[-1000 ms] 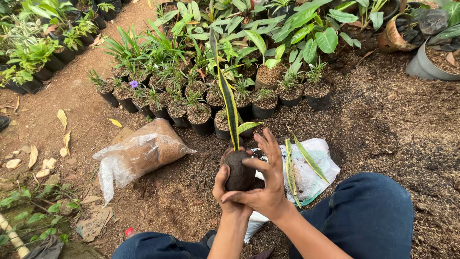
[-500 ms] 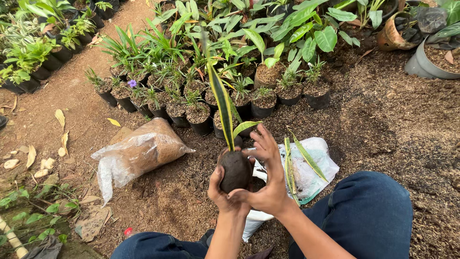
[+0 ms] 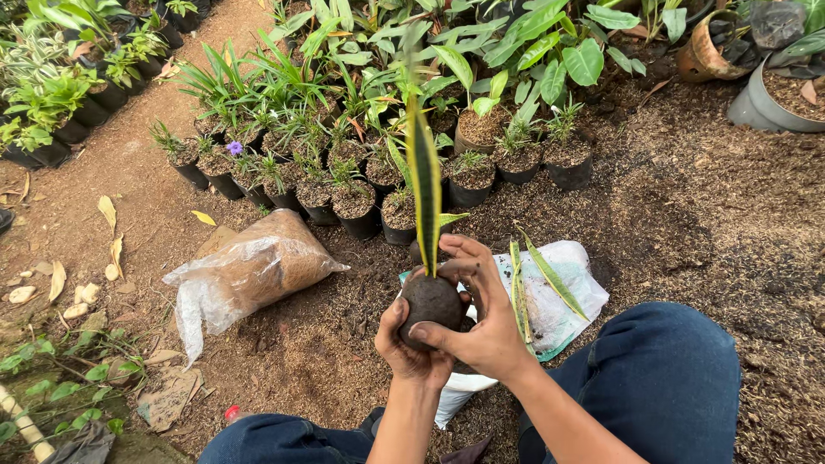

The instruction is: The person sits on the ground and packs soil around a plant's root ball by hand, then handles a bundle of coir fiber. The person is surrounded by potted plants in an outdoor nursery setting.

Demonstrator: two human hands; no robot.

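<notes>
Head view, looking down over my knees in blue jeans (image 3: pixel 662 387), seated on loose dark soil.

Nearest: both hands meet in front of me around a dark soil ball (image 3: pixel 430 299). My left hand (image 3: pixel 411 348) cups it from below and from the left, fingers closed against the soil. My right hand (image 3: pixel 481 318) wraps it from the right, thumb across the front, fingers curled over the top near the leaf base. Both hands are gripping the ball; it is held clear of the ground.

Out of the ball rises a single stiff snake-plant leaf (image 3: pixel 424 185), upright, dark green with yellow edges. Its tip is blurred.

Just behind the hands: a white plastic sack (image 3: pixel 559 301) lies flat on the soil, running under my right forearm. Two loose leaf cuttings (image 3: pixel 537 275) of the same striped kind rest on it, just right of the right hand, not touching it.

Left, well apart from the hands: a clear plastic bag of brown fibrous material (image 3: pixel 249 275), lying on its side.

Farther out: rows of small black nursery pots (image 3: pixel 357 210) with seedlings, one bearing a purple flower (image 3: pixel 234 148). Beyond them, broad-leaved green plants (image 3: pixel 550 51). Far right: a grey pot (image 3: pixel 773 99) and a brown pot (image 3: pixel 709 51), both partly cut off.
</notes>
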